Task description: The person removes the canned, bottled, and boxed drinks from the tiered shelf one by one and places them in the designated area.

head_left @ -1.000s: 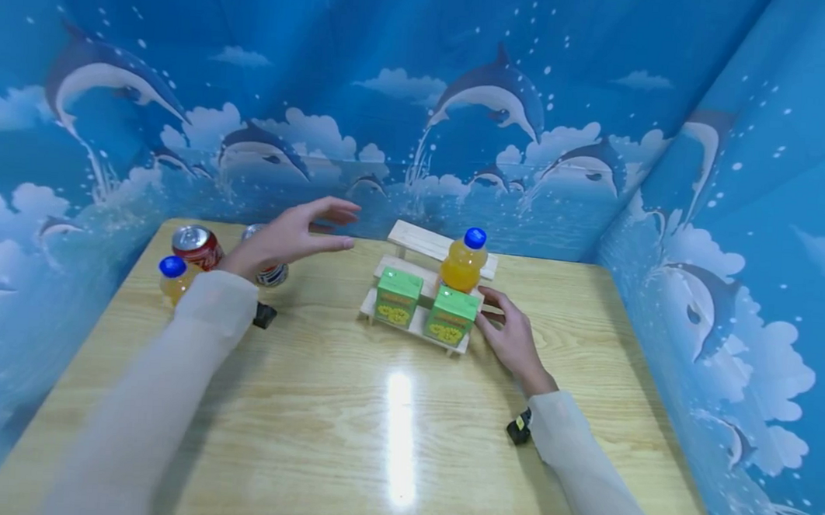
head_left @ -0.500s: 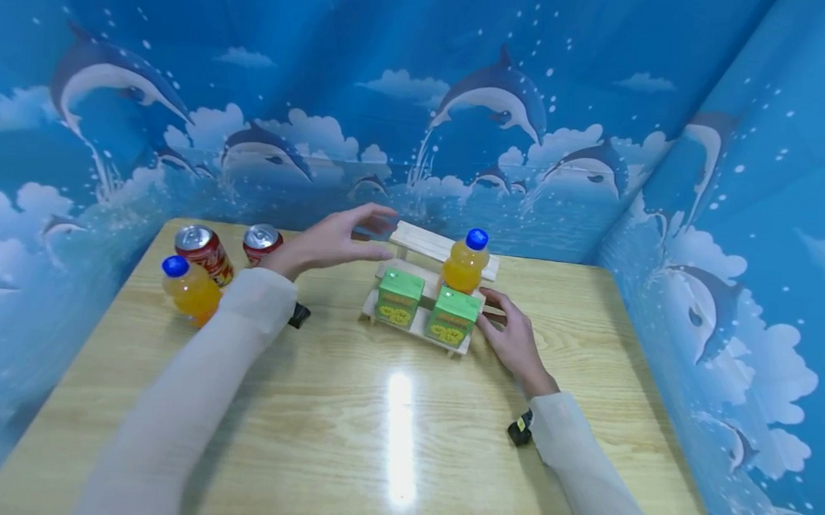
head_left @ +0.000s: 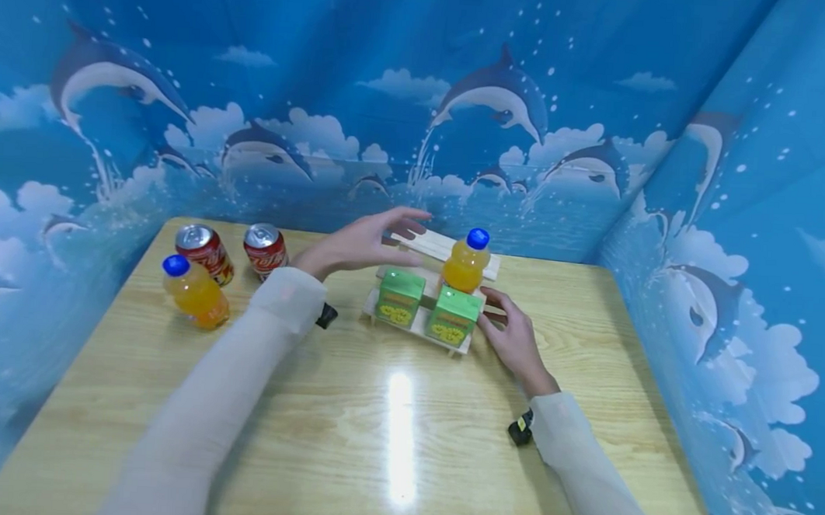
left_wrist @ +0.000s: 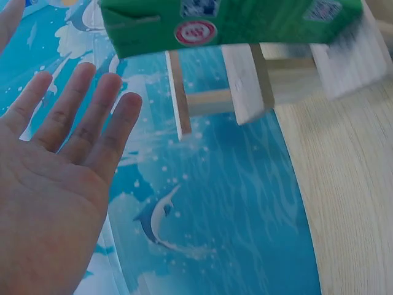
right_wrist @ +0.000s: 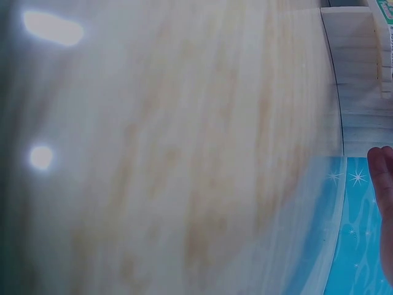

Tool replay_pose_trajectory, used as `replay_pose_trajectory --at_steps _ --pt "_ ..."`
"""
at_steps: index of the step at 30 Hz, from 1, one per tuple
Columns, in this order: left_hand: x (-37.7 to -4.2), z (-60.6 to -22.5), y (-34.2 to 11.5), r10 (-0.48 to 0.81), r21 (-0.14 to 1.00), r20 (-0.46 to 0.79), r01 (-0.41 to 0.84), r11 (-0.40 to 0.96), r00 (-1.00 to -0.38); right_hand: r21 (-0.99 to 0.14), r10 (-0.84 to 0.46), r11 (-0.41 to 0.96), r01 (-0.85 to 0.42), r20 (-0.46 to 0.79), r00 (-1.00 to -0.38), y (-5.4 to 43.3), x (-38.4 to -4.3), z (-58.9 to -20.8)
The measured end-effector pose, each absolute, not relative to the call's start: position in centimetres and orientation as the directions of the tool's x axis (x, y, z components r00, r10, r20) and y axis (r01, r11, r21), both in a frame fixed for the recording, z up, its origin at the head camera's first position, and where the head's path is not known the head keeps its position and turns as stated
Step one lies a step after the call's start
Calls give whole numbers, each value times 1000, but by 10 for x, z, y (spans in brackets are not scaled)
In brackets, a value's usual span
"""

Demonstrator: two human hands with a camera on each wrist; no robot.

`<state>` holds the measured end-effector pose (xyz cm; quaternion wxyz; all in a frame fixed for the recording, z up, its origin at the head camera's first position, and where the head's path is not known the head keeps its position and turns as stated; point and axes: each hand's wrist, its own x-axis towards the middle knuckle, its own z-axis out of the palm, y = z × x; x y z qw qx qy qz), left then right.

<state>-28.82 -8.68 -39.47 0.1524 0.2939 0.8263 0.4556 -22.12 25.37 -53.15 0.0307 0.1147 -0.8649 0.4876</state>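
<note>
One wood-grained table (head_left: pixel 348 425) carries all items under inspection. On it, beyond the middle, sits a stepped wooden stand (head_left: pixel 437 248).

Two hands are in attendance, well apart. The left hand (head_left: pixel 364 243) is spread and holds nothing; in the head view it overlaps the stand's left end, while the left wrist view shows bare surroundings between fingers and carton. The right hand (head_left: pixel 512 334) lies against the stand's right end; whether it grips or merely rests there cannot be determined.

Progress: three drinks are on the stand, three off it. On: an upright orange bottle (head_left: pixel 465 266) at the middle step, with a left carton (head_left: pixel 399 297) and a right carton (head_left: pixel 451 317) side by side on the front step. Off, grouped at the table's left: a second orange bottle (head_left: pixel 199 294), an outer can (head_left: pixel 206 256) and an inner can (head_left: pixel 266 251). By count, placing on the stand is judged half complete.

Views compared: only the head view shows bottles and cans. The left wrist view alone discloses the stand's crosspieces and, smallest, a carton's round red mark (left_wrist: pixel 196 32) and square codes (left_wrist: pixel 200 7). The right wrist view gives mostly blurred tabletop, with fingertips close to a plank.
</note>
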Motion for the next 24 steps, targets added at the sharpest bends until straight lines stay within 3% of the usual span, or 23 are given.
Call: replay_pose_trajectory --at_steps 24 --pt "-286 -394 -28 719 867 -7 354 350 -695 -838 -164 499 -220 158 -974 254 -223 -534"
